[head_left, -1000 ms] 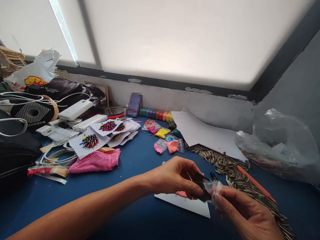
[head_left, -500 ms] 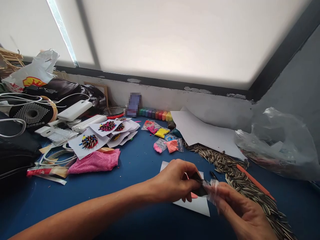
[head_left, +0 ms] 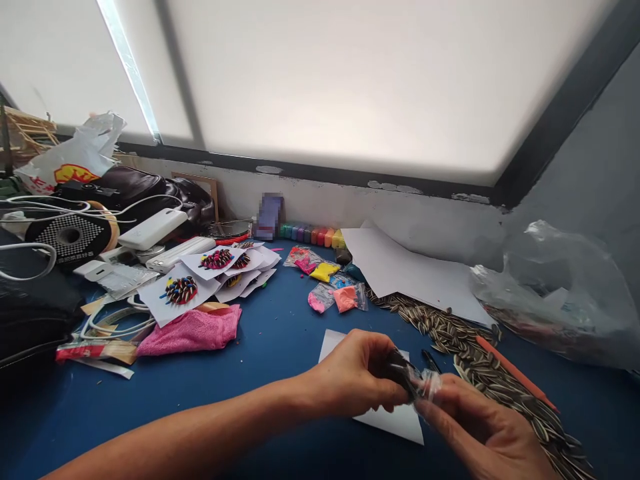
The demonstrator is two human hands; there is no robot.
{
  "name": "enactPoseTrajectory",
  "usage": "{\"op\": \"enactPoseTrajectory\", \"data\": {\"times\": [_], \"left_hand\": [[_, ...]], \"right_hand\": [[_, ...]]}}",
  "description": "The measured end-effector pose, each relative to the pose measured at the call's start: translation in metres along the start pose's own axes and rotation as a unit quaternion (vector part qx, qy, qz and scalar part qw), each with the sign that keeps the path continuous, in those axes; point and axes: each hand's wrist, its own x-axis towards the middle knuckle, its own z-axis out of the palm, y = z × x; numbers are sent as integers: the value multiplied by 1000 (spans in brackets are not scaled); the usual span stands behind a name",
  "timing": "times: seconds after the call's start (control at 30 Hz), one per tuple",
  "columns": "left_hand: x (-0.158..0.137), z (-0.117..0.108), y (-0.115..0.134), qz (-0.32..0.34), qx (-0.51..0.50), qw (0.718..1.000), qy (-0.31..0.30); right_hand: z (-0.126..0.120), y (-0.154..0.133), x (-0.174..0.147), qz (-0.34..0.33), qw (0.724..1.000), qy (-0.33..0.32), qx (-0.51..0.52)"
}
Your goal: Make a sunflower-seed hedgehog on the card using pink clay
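Both my hands grip a small clear plastic bag [head_left: 407, 375] with something black inside, probably modelling clay. My left hand [head_left: 357, 377] pinches its dark, filled end. At the clear, crumpled end are the closed fingers of my right hand [head_left: 477, 417]. Under the hands lies a white paper sheet [head_left: 395, 427], its middle hidden by my left hand. A black pen [head_left: 431, 361] rests just behind the right hand. Striped sunflower seeds [head_left: 480, 373] spread in a long pile to the right, with an orange pencil-like stick [head_left: 517, 373] lying on them.
Small bags of coloured clay [head_left: 324, 271] lie beyond the hands. White sheets [head_left: 415, 270] and a clear plastic bag [head_left: 560, 300] stand at the back right. At left are cards with seed-and-clay hedgehogs [head_left: 181, 291], a pink cloth [head_left: 195, 330], power banks [head_left: 153, 229] and cables.
The hands stay together on the small bag, with the fingers shifting slightly around it. A pink patch seen under the left hand before is now hidden. The whole view has shifted slightly.
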Motion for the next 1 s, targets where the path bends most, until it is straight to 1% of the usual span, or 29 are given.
{"op": "enactPoseTrajectory", "data": {"times": [0.13,0.3,0.37,0.5,0.6,0.7,0.87,0.93,1.0], "left_hand": [[-1,0,-1,-8,20,999,-25],[-10,1,13,-22,68,997,-42],[-12,1,17,-33,78,995,-50],[-9,0,15,-17,47,997,-66],[-5,-1,11,-22,17,997,-78],[-4,-1,8,-12,5,998,-67],[-7,4,14,-2,7,999,-46],[-8,6,19,-3,16,999,-29],[-9,5,24,5,14,1000,-20]], "right_hand": [[3,1,-3,-10,1000,7,-4],[6,-7,-8,-72,995,61,-21],[5,-10,-9,-88,994,70,-17],[1,-13,-10,-100,991,76,-36],[1,-14,-11,-109,989,83,-51],[5,-14,-12,-102,989,97,-34],[9,-10,-11,-121,985,118,-38],[9,-9,-11,-114,986,118,-8],[7,-10,-11,-99,987,114,47]]}}
